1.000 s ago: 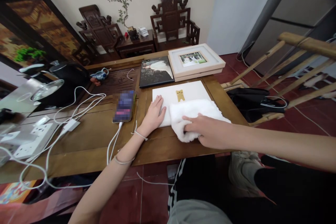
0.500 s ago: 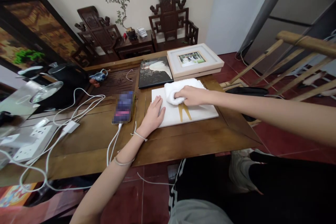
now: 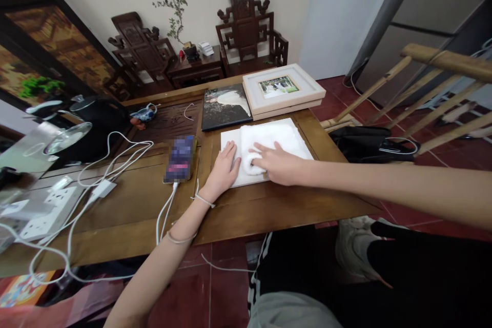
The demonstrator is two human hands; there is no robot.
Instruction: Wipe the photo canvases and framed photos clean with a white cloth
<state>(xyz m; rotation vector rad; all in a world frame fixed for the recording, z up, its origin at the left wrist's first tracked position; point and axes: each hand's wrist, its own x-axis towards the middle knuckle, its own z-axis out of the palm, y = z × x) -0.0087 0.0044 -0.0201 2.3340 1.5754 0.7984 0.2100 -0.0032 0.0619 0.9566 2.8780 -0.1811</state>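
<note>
A white panel point(image 3: 234, 179) lies flat on the wooden table in front of me. My left hand point(image 3: 224, 165) rests on its left edge, fingers stretched out and holding nothing. On top of the panel is a folded white towel point(image 3: 286, 136), which covers most of it. My right hand point(image 3: 279, 163) presses on the towel's near part, with its thumb side tucked into a fold and other fingers spread over the cloth. Only a sliver of the panel's gold marking point(image 3: 265, 176) shows below the towel.
Behind the panel lie a dark photo panel point(image 3: 225, 107) and a pale box with a framed photo point(image 3: 282, 88). To the left are a phone point(image 3: 180, 159) on a cable, a power strip point(image 3: 49, 212) and a black kettle point(image 3: 98, 113). A bamboo chair point(image 3: 442, 61) stands at right.
My right hand and the towel have come nearer to me over the panel, covering most of the gold marking. The right fingers have spread from a tighter grasp. My left hand stays put.
</note>
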